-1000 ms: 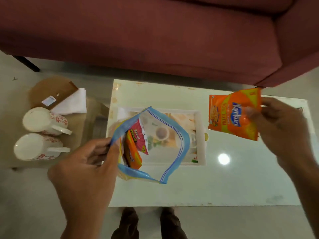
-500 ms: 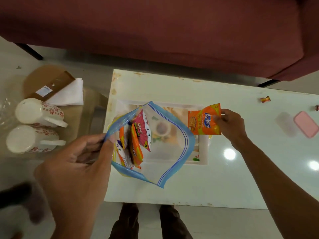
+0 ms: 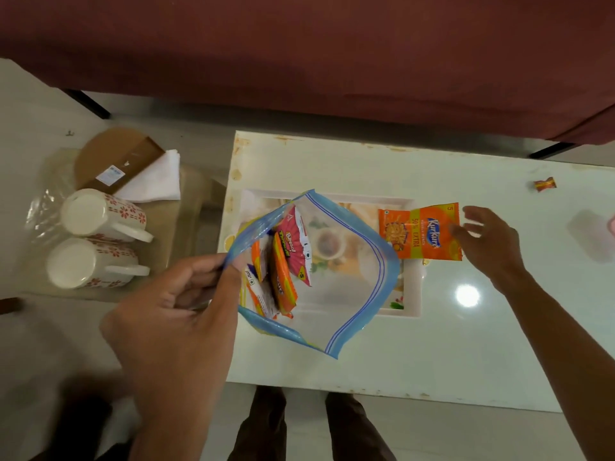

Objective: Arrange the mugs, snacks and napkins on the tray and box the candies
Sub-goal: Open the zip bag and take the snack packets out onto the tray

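Note:
My left hand (image 3: pixel 179 314) pinches the rim of a clear zip bag (image 3: pixel 332 284) with a blue seal, held open above the white tray (image 3: pixel 411 304). Several snack packets (image 3: pixel 283 261) stand inside the bag. An orange Kurkure packet (image 3: pixel 421 231) lies across the tray's right rim. My right hand (image 3: pixel 489 241) hovers just right of it, fingers spread, touching its edge at most. Two white floral mugs (image 3: pixel 100 237) lie on their sides on a low stool at the left, with white napkins (image 3: pixel 156 181) behind them. A wrapped candy (image 3: pixel 545 184) lies on the white table (image 3: pixel 466 354).
A maroon sofa (image 3: pixel 332 54) runs along the far side of the table. A brown cardboard piece (image 3: pixel 116 161) rests by the napkins. A pink lid (image 3: pixel 611 224) shows at the right edge. My legs (image 3: pixel 299 427) stand at the table's near edge.
My right hand carried the Kurkure packet down to the tray's right rim and opened off it. The left hand kept the bag open.

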A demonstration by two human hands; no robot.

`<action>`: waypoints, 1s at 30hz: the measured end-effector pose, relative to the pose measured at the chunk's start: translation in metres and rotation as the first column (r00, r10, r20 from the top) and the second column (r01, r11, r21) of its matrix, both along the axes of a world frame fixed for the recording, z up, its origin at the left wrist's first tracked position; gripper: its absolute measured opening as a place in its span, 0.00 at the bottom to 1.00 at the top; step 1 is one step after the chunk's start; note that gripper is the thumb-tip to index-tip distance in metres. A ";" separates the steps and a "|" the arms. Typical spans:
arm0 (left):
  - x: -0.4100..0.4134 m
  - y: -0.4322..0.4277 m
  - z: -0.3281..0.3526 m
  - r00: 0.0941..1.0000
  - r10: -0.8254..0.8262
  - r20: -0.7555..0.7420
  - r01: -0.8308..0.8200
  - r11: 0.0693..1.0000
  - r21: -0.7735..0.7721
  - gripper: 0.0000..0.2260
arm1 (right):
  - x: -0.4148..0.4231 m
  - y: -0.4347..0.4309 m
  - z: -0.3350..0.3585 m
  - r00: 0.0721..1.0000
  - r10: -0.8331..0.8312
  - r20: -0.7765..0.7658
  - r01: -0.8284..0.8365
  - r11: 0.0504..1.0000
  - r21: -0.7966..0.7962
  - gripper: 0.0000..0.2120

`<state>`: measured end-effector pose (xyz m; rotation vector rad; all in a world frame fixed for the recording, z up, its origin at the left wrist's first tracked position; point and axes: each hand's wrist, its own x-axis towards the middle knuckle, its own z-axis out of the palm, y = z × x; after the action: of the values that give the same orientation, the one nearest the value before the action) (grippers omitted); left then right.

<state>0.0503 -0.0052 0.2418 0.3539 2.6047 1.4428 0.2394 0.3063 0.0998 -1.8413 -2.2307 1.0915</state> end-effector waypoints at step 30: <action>0.011 -0.013 0.006 0.996 -0.079 -0.040 0.083 0.991 0.107 0.04 | -0.139 -0.186 0.105 0.822 0.471 0.320 -0.507 0.861 0.035 0.06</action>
<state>0.0618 -0.0179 0.2481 0.4978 2.5127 1.5687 0.1008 0.1198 0.2047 -1.5019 -2.9912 0.7249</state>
